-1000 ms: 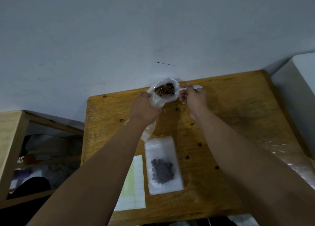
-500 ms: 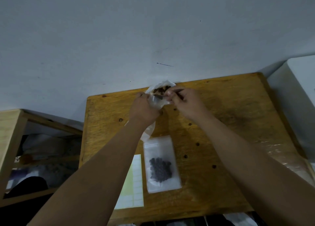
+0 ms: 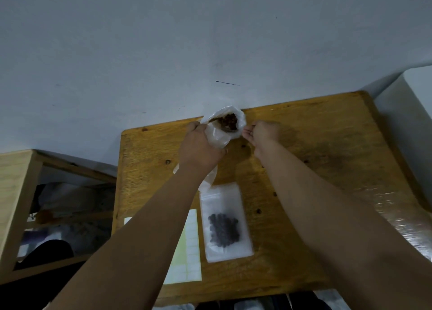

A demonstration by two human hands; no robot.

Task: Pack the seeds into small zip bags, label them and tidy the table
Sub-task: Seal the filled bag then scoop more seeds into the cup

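1. Wooden shelf (image 3: 18,193) stands at my far left, beside the table (image 3: 327,146). I can make out nothing on it for this job.
2. Pale sheet of labels (image 3: 190,246) lies flat near the table's front edge, partly under my left forearm.
3. My left hand (image 3: 201,146) grips the thin plastic bag (image 3: 222,139) round its gathered body and holds the mouth up and open at the far edge of the table.
4. Brown seeds (image 3: 228,121) sit loose in that mouth. I judge the film soft, slippery and light, so it would slump if I slackened. The best hold is just under the rim, not at the bottom.
5. Small zip bag (image 3: 224,197) lies flat nearer me, just right of the labels, with dark seeds (image 3: 223,230) heaped in its lower half. It looks light and floppy, so I would lift it by the top strip. I cannot tell whether it is sealed.
6. My right hand (image 3: 263,134) hovers just beside the bag's mouth with its fingers curled in. I cannot tell whether they pinch anything.
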